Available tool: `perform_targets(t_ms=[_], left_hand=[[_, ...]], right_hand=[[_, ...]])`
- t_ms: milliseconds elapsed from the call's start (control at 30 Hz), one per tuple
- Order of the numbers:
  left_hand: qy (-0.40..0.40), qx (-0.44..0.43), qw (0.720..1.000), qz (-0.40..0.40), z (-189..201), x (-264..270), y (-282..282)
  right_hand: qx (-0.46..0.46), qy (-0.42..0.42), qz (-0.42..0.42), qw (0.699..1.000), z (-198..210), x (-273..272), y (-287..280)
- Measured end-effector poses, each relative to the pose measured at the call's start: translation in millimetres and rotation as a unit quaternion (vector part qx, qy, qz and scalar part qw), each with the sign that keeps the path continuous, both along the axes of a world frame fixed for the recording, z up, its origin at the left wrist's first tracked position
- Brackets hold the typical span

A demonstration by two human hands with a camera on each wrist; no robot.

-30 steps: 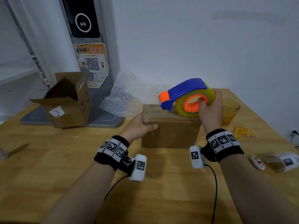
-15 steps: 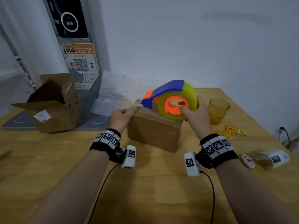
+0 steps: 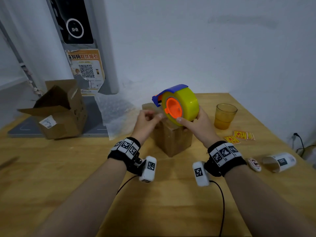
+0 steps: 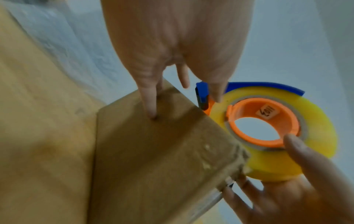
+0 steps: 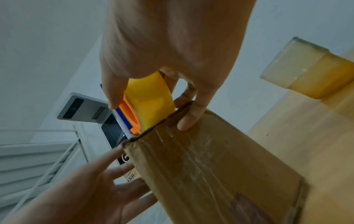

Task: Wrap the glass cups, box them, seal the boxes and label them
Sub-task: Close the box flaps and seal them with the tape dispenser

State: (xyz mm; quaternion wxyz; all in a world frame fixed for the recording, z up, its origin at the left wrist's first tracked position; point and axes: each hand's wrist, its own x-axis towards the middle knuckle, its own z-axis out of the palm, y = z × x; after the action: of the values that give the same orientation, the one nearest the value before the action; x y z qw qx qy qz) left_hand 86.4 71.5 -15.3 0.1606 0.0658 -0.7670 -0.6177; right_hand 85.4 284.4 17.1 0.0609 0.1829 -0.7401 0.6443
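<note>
Sealing step, by my read. Closed box (image 3: 172,141) stands near table (image 3: 68,185) centre, turned corner-on to the person. Tape dispenser (image 3: 179,105) rides on its top at the right-hand edge, roll upright, blue cutter end pointing left toward the left hand (image 3: 147,122).

Key relation: the tape's free end should be at the cutter, just beside the left fingertips, so left is the nearer hand to pull or press it down. I can't make out the strip itself. Pull line would run left to right across the top, along the flap seam.

Right hand (image 3: 200,127): fingers curled round the roll from below and behind, thumb on the orange hub rim, 1 finger tip also touching the box's upper edge in the right wrist view. Firm grip on the dispenser.

Left hand: fingers mostly straight; 1 fingertip presses the box's side face, another touches the dispenser by the cutter. Whether it pinches tape, cannot tell.

Right side of table: 1 amber glass cup (image 3: 225,116) unwrapped, upright, well apart from the box; yellow-red labels (image 3: 239,136) flat near it. Open box (image 3: 59,110) far left, bubble wrap (image 3: 116,113) behind.

Risk: the box sliding under the pull; left hand needs to brace it.
</note>
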Motion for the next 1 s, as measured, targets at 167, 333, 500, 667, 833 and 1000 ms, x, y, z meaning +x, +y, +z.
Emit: perform_targets(t_ms=[167,333,500,667,833,1000], left_hand=[[-0.013,-0.146,0.983,-0.111,-4,8,22],[0.030,-0.179,0.983,-0.025,0,8,41],[0.026,-0.177,0.984,0.014,-9,7,51],[0.036,-0.161,0.986,0.023,-14,6,48],[0.041,-0.165,0.985,0.024,-11,9,50],[0.030,-0.165,0.985,0.026,-9,9,50]], right_hand=[[0.022,-0.031,0.037,0.999,8,4,3],[0.026,-0.003,0.047,0.999,14,2,2],[0.028,-0.011,0.037,0.999,27,1,-5],[0.018,-0.072,-0.007,0.997,42,-6,-9],[0.026,-0.112,0.038,0.993,66,0,-11],[-0.052,-0.132,0.053,0.988,63,9,-14]])
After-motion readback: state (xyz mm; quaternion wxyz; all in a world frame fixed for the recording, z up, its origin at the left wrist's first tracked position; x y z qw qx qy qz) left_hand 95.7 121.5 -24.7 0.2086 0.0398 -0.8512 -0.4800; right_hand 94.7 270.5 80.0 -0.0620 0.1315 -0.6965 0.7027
